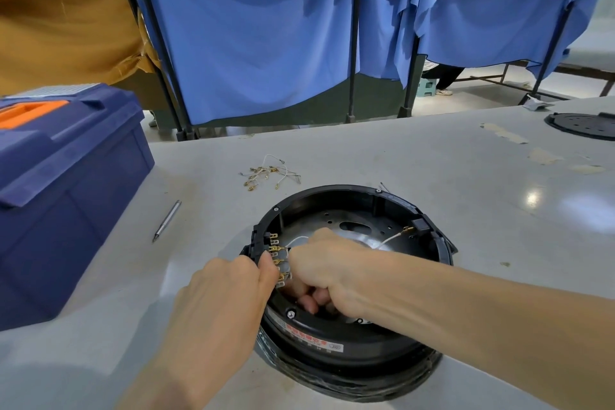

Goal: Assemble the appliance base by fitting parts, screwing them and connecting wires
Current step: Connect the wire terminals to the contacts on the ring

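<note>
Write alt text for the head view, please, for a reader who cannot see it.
Two hands work inside a round black base on a grey table: the left hand grips its rim, the right hand pinches a white wire at brass terminals. Loose wires, a metal bit and a blue toolbox lie nearby.

A grey, glossy desk (382, 156) fills the foreground, with patches of old tape at its far right and a bright glare (532, 198) from overhead light. Behind it, blue curtains (259, 43) hang on black poles (354, 50), and an ochre cloth (60, 20) hangs at the left. Under the curtains a pale floor (482, 90) and a small green stool (426, 87) show.
</note>
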A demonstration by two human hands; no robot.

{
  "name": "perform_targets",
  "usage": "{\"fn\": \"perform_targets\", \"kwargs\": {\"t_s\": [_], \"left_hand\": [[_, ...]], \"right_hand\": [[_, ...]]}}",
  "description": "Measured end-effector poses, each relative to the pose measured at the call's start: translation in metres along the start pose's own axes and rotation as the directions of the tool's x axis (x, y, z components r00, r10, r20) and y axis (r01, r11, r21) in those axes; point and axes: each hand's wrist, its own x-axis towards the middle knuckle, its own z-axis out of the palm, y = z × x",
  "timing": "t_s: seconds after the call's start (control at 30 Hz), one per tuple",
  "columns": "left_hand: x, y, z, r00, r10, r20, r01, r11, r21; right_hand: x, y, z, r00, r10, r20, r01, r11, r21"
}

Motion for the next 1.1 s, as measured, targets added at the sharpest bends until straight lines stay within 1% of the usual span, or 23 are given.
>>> {"fn": "perform_targets", "kwargs": {"t_s": [0.07,0.17,0.2,0.3,0.43,0.5,0.57,0.67,0.73,0.8,0.87,0.93,1.0,1.07,1.1], "left_hand": [[0.000,-0.001,0.002,1.000,-0.005,-0.003,0.005,1.000,-0.005],[0.002,-0.006,0.003,1.000,-0.012,-0.006,0.012,1.000,-0.026],[0.002,-0.007,0.004,1.000,-0.009,-0.013,0.008,0.999,-0.031],[0.004,-0.009,0.005,1.000,-0.006,-0.029,0.004,0.998,-0.070],[0.006,-0.010,0.004,1.000,-0.021,-0.014,0.019,0.991,-0.134],[0.005,-0.009,0.005,0.999,-0.016,-0.033,0.011,0.988,-0.151],[0.005,-0.007,0.007,0.999,-0.019,-0.049,0.010,0.986,-0.166],[0.004,-0.004,0.006,0.998,-0.018,-0.062,0.005,0.981,-0.195],[0.005,-0.004,0.005,0.997,-0.034,-0.068,0.018,0.972,-0.233],[0.005,-0.003,0.005,0.993,-0.087,-0.080,0.055,0.940,-0.336],[0.003,-0.003,0.000,0.987,-0.138,-0.081,0.088,0.892,-0.443],[0.002,-0.003,-0.006,0.976,-0.209,-0.051,0.139,0.795,-0.591],[0.004,-0.007,-0.005,0.953,-0.296,-0.064,0.163,0.677,-0.718],[0.007,-0.013,-0.003,0.934,-0.346,-0.088,0.158,0.621,-0.767],[0.008,-0.016,-0.003,0.932,-0.349,-0.095,0.145,0.601,-0.786]], "right_hand": [[0.003,0.002,-0.004,0.999,-0.004,0.050,0.002,0.999,0.032],[0.007,0.005,-0.014,0.975,0.001,0.223,-0.030,0.992,0.125],[0.008,0.007,-0.018,0.967,0.000,0.256,-0.042,0.986,0.161],[0.010,0.011,-0.023,0.964,-0.015,0.264,-0.060,0.960,0.272],[0.014,0.009,-0.014,0.975,-0.003,0.221,-0.086,0.916,0.393],[0.016,0.006,-0.008,0.985,0.021,0.170,-0.091,0.903,0.420],[0.016,0.003,-0.003,0.996,0.043,0.077,-0.069,0.922,0.382],[0.016,-0.001,0.005,0.996,0.044,-0.074,-0.022,0.961,0.275],[0.016,-0.001,0.008,0.994,0.037,-0.107,-0.009,0.969,0.247],[0.015,-0.001,0.006,0.996,0.038,-0.085,-0.013,0.961,0.276],[0.013,0.001,0.001,0.999,0.044,-0.012,-0.038,0.942,0.333],[0.010,0.004,-0.004,0.999,0.022,0.045,-0.037,0.935,0.352],[0.005,0.007,-0.012,1.000,-0.029,0.006,0.026,0.955,0.295],[-0.002,0.009,-0.024,0.990,-0.115,-0.080,0.130,0.966,0.222],[-0.005,0.010,-0.031,0.981,-0.171,-0.091,0.185,0.965,0.184]]}}
